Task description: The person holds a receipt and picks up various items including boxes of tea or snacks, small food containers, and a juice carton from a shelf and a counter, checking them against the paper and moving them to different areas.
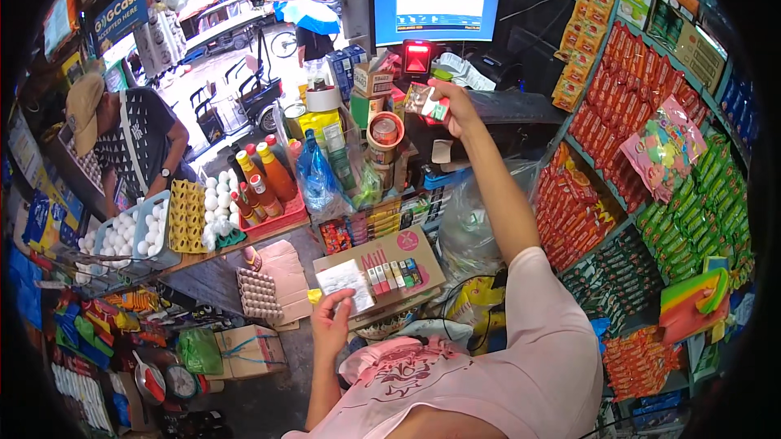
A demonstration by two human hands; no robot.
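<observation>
My right hand [454, 110] grips a cigarette pack [428, 103] with a picture and a green and white part, held up just below a barcode scanner [418, 57] that glows red. Behind the scanner stands a lit monitor [436, 2]. My left hand [332, 317] pinches the lower edge of a white paper pad [346, 283], with some writing on it. Beside the pad, several small packs [393, 275] stand in a row on a cardboard box [421, 244]. Small cartons [373, 79] are stacked left of the scanner.
Sauce bottles fill a red basket [274, 219]; white eggs [221, 198] and a yellow egg tray [187, 216] lie beside it. A person in a cap [146, 140] leans over the left counter. Racks of red sachets [634, 97] line the right. A clear plastic bag [473, 219] hangs below my right arm.
</observation>
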